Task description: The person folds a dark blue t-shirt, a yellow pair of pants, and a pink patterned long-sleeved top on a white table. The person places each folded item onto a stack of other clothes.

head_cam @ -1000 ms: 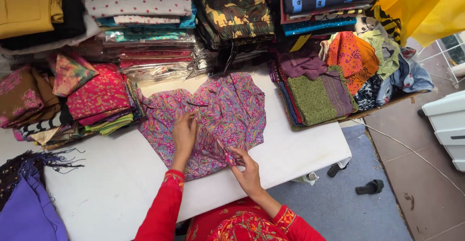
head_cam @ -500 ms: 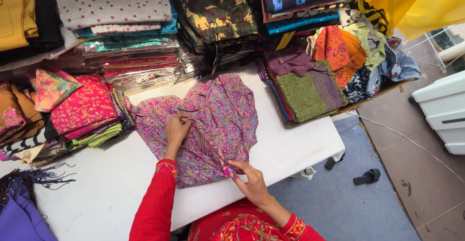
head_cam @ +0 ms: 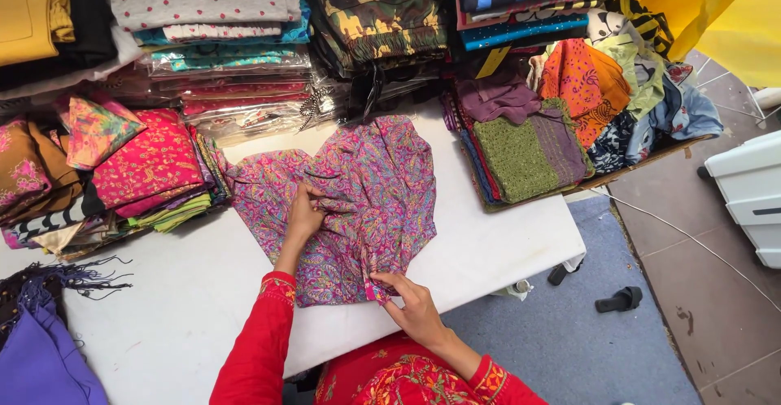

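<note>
Garment: my pink paisley tunic (head_cam: 358,202), centre frame, now folded narrower.
Left hand (head_cam: 305,214): flat, pressing fold.
Right hand (head_cam: 415,307): pinching hem.

The left hand (head_cam: 305,218) covers a patch of the purple patterned garment (head_cam: 370,202), and its fingertips sink into the folds, so their grip cannot be made out. The stacks of folded cloth (head_cam: 203,15) along the top are cut off by the frame's edge, as is the purple fringed cloth (head_cam: 41,356) at lower left. The yellow sheet (head_cam: 716,6) and white container (head_cam: 752,193) also run out of view.
</note>
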